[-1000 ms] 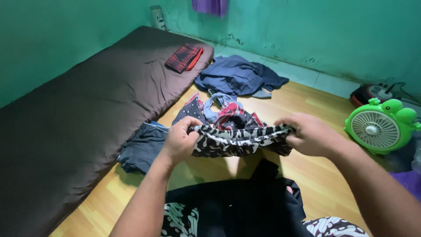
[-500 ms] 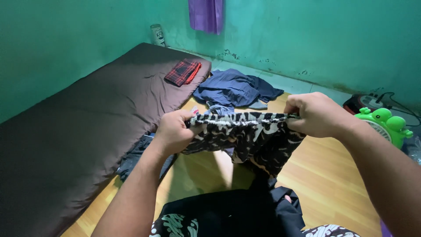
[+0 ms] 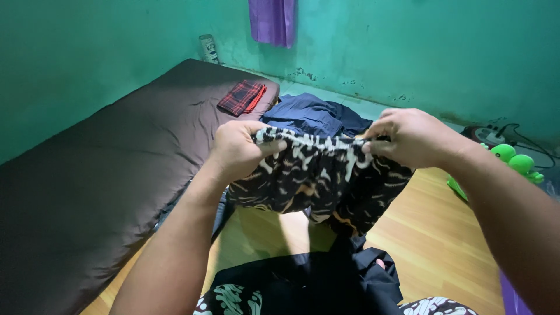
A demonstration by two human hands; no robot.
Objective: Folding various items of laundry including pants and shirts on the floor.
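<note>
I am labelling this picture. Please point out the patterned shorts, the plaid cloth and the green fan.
patterned shorts (image 3: 315, 175), head view, front panel.
plaid cloth (image 3: 240, 97), head view, its middle.
green fan (image 3: 513, 161), head view, frog-shaped top.

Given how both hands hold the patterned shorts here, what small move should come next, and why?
Probably bring the two hands together to fold it in half. The left hand and right hand pinch the waistband of the black-and-white patterned shorts, which hang spread and clear of the wooden floor.

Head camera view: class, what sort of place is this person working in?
Probably a simple bedroom: a brown mattress lies straight on the wooden floor, clothes including a blue garment are strewn beside it, and the walls are green.
</note>
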